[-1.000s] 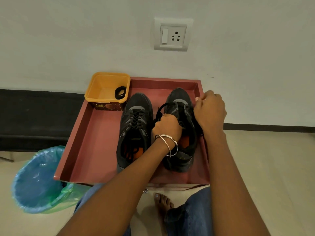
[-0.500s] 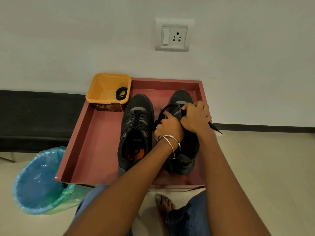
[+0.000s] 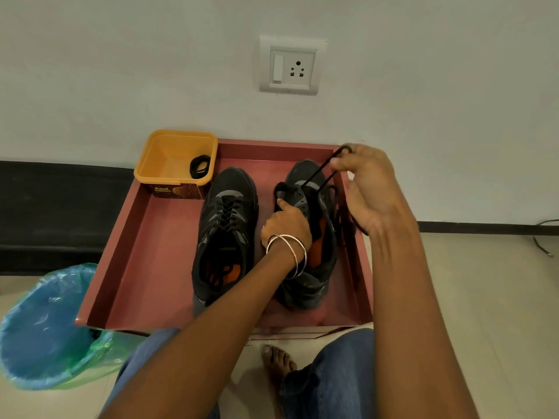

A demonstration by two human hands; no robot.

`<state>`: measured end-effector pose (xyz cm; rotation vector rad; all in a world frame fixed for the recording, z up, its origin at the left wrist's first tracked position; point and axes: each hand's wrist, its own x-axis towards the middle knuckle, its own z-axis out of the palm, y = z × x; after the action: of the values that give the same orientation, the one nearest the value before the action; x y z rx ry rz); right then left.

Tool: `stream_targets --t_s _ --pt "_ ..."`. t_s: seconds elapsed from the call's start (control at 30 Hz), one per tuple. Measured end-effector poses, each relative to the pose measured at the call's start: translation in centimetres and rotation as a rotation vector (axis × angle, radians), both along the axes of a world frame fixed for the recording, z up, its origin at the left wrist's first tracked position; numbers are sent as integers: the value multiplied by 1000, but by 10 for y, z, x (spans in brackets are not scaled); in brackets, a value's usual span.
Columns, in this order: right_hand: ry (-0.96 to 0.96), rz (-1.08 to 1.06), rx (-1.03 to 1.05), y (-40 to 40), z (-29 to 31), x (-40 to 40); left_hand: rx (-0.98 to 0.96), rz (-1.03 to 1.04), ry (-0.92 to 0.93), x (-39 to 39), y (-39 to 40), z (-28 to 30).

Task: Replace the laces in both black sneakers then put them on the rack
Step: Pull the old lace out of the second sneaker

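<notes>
Home: wall socket (image 3: 292, 65), lined bin (image 3: 45, 325)

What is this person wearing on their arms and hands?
Both forearms are bare, with no sleeves in view. The left wrist carries thin silver-coloured bangles, round and plain. A small ring seems to sit on a finger of the left hand. The right hand and its wrist show no jewellery or glove.

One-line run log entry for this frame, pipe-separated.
stage: lacing right sneaker | left hand: holds its upper | right hand: pinches lace, taut, raised | left sneaker: laced, in tray
</notes>
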<state>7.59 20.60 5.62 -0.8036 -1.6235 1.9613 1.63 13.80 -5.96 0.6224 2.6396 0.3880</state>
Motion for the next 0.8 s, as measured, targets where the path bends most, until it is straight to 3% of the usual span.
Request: stream_targets --t_s 0.13,0.2,0.3,0.4,0.47,0.67,0.8 --pt "333 -78 -68 -1 35 10 8 5 3 -2 -1 -1" --pt "340 -86 24 -1 37 10 6 3 7 -1 -1 -1" --pt "81 -149 320 2 17 1 7 3 12 0 -2 -1" --pt "-506 -192 821 12 -26 -8 23 15 -21 0 -4 -1" --pt "-770 -126 967 13 -48 -11 34 30 -51 -1 -5 -1" --pt "-868 113 1241 11 -79 -33 60 48 -63 -2 -4 -1" --pt "-952 137 1185 6 -92 -38 87 60 -61 -3 -5 -3"
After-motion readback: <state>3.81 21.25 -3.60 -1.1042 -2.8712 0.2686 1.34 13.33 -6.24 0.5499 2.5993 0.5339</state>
